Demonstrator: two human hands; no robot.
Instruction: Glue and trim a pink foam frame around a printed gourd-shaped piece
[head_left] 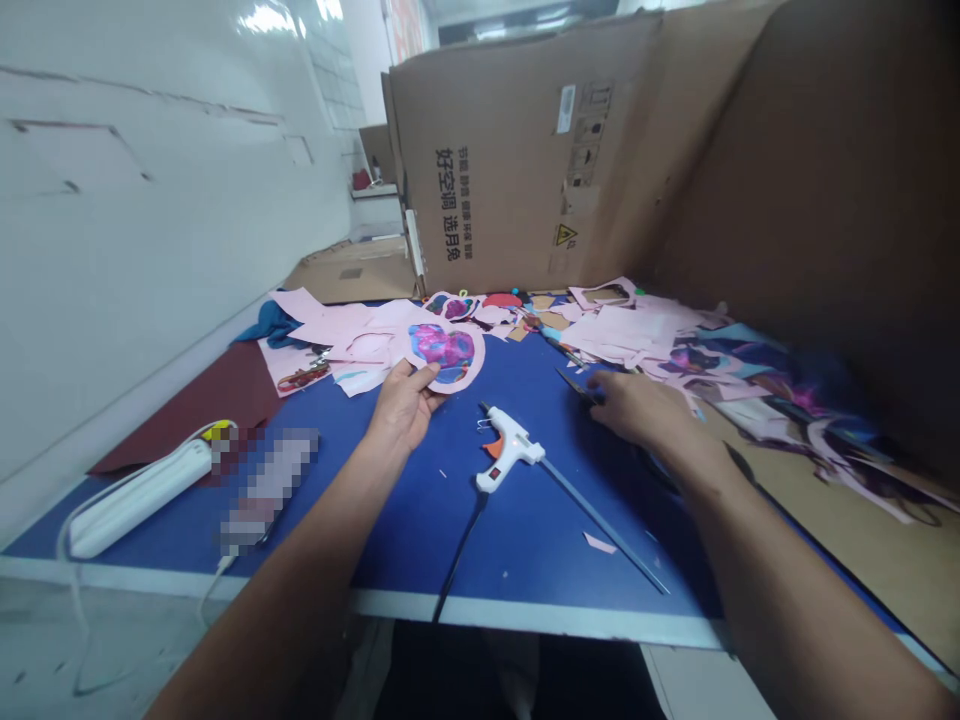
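My left hand (406, 405) pinches the edge of a rounded cutout (469, 375), which has a wide pink border around a shiny purple and blue patterned middle. It is held a little above the blue table (525, 560). On the right, my right hand (634, 405) is closed around scissors (574, 384), their dark pointed blades directed left and away from me; the handles are mostly hidden. Between my forearms lies a white glue gun (511, 445) with an orange trigger. A long grey glue stick (600, 520) sticks out of its back end.
Pink sheets and scraps (630, 330) are heaped along the back and right. A large cardboard box (517, 170) stands behind them. At left are a white power strip (142, 500), a blurred-out phone-like object (270, 490) with a cable, and a dark red sheet (202, 410).
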